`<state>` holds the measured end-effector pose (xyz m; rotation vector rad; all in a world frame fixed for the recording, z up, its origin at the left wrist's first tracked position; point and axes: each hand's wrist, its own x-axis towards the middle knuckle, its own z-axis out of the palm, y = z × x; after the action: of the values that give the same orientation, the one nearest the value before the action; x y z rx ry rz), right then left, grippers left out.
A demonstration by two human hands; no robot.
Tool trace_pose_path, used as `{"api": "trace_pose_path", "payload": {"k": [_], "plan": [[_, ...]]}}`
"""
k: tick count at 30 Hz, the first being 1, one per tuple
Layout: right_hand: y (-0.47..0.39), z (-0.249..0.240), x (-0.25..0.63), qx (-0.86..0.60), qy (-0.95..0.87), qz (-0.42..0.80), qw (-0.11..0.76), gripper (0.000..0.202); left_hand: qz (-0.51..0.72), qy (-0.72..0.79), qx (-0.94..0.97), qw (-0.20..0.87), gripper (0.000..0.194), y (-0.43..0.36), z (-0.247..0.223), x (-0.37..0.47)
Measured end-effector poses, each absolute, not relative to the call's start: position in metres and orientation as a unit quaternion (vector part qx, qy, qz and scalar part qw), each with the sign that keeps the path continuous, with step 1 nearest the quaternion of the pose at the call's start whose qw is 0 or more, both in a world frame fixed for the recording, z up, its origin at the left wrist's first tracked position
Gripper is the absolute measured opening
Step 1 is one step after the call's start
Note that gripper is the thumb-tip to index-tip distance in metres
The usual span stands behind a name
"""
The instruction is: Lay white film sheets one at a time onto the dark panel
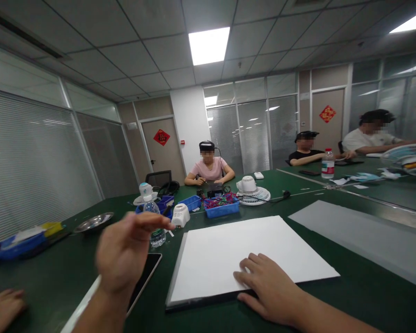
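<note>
A large white sheet (225, 254) lies flat on the green table in front of me, with a dark edge showing under its near side. My right hand (266, 286) rests on the sheet's near edge, fingers spread and holding nothing. Raised in the air left of the sheet is my left hand (126, 249), its fingers stretched out to the right. Nothing shows in it. Below and behind the left hand lies a dark-screened tablet (148, 273), partly covered by my forearm. A clear water bottle (157, 237) stands just behind that hand, partly hidden by it.
Beyond the sheet are a blue bin (221, 209) of wires, a white fan part (180, 215) and a fan (252, 194). A grey sheet (360, 236) lies right, a metal plate (94, 223) left. Another person's hand (4, 307) is at lower left; several people sit around.
</note>
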<state>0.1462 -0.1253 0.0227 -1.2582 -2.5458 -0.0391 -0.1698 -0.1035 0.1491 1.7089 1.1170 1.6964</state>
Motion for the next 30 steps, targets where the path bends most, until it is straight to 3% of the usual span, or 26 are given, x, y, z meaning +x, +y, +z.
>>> {"api": "trace_pose_path", "payload": {"k": [3, 6, 8, 12, 25, 30], "plan": [[-0.125, 0.023, 0.15, -0.433, -0.886, 0.006, 0.169, 0.034, 0.415, 0.553, 0.694, 0.202, 0.065, -0.068, 0.113, -0.153], [-0.123, 0.023, 0.155, -0.418, -0.889, 0.031, 0.183, 0.036, 0.34, 0.598, 0.707, 0.166, 0.06, -0.041, 0.063, -0.153], [-0.122, 0.024, 0.157, -0.415, -0.891, 0.046, 0.181, 0.038, 0.299, 0.626, 0.706, 0.143, 0.068, -0.034, 0.035, -0.16], [-0.123, 0.027, 0.159, -0.417, -0.889, 0.089, 0.166, 0.043, 0.231, 0.648, 0.714, 0.13, 0.072, -0.032, 0.005, -0.172], [-0.126, 0.034, 0.165, -0.364, -0.909, 0.107, 0.173, 0.043, 0.204, 0.641, 0.73, 0.12, 0.07, -0.036, -0.005, -0.166], [-0.098, 0.036, 0.184, -0.483, -0.854, -0.004, 0.195, 0.043, 0.235, 0.632, 0.731, 0.108, 0.067, -0.034, -0.006, -0.174]]}}
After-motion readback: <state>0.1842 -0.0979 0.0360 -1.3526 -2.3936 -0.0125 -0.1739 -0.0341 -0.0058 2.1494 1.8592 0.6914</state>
